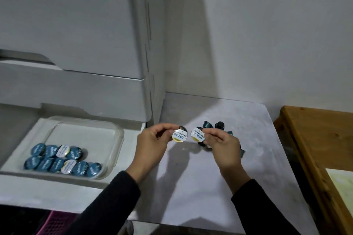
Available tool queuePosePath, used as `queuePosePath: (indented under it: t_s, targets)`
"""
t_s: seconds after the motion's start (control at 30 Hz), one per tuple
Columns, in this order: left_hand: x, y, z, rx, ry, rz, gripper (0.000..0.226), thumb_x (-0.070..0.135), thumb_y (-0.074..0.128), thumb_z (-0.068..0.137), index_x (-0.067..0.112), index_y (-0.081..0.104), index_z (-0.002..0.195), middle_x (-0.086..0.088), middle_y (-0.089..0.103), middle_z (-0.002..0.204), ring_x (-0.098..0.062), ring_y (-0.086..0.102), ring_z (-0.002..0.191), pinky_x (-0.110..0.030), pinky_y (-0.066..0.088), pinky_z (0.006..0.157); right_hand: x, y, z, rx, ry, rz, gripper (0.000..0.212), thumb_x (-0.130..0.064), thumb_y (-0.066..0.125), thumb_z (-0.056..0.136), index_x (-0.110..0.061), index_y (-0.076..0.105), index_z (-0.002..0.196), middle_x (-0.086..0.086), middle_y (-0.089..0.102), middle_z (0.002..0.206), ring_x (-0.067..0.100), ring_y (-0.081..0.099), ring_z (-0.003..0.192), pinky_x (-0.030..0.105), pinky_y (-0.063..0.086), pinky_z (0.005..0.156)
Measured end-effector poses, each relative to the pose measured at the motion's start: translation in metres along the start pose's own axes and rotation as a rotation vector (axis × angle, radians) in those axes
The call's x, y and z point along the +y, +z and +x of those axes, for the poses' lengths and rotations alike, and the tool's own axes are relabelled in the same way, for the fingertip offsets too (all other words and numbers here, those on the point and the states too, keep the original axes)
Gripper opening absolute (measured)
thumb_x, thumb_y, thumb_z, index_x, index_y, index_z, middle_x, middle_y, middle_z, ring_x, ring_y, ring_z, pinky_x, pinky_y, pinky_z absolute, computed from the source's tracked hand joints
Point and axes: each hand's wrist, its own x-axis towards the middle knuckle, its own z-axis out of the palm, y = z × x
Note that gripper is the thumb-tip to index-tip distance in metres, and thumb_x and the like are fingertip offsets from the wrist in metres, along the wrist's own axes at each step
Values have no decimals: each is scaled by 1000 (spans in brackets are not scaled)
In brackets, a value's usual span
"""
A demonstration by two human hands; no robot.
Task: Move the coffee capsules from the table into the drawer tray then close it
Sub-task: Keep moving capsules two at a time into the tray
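Two raised hands, left hand (152,139) and right hand (221,146), each pinching one capsule.

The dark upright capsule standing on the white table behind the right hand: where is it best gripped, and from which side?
Likely from above: pinch the dark upright capsule around its narrow body. It stands base-up on its wide rim, with teal capsules close beside it.

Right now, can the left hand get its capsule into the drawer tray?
Probably yes: the left hand pinches a capsule, and the clear tray lies open beside it, with nothing between.
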Motion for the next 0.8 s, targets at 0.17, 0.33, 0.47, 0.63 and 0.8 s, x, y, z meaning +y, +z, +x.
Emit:
queuePosePath:
  t_s: [0.17, 0.33, 0.47, 0.63, 0.8]
  targets:
    - [6, -102, 8, -7, 22, 116, 24, 6, 61, 86, 25, 75, 81, 11, 76, 83, -8, 71, 81, -19, 54, 80, -34, 63, -23, -205, -44, -86, 28, 3, 61, 81, -23, 70, 73, 0, 70, 70, 5, 61, 57, 10, 48, 58]
    - [-21, -199, 26, -96, -25, 294, 26, 7, 62, 85, 29, 75, 78, 12, 75, 82, -8, 71, 82, -17, 53, 76, -42, 147, -42, -454, -59, -228, 22, 6, 62, 78, -13, 73, 76, -4, 65, 61, 2, 57, 53, 11, 46, 56]
    - [-47, -250, 52, -223, -49, 450, 22, 7, 62, 85, 24, 75, 79, 9, 76, 79, -6, 70, 77, -15, 51, 75, -31, 209, -43, -531, -83, -462, 15, 2, 62, 78, -7, 74, 83, 4, 64, 65, 5, 52, 55, 9, 41, 55]
    - [-73, -273, 86, -398, -73, 520, 26, 5, 60, 87, 24, 72, 76, 10, 72, 78, 1, 66, 71, -19, 53, 75, -13, 261, -35, -491, -57, -657, 18, -2, 62, 79, -14, 75, 75, -2, 71, 74, 7, 62, 68, 18, 49, 67]
    - [-91, -274, 98, -517, -58, 635, 26, 3, 54, 86, 19, 74, 80, 23, 63, 69, 15, 58, 60, -1, 41, 60, -3, 282, -34, -464, -76, -829, 24, 3, 56, 79, -11, 75, 76, 5, 74, 83, 9, 60, 69, 4, 41, 62]
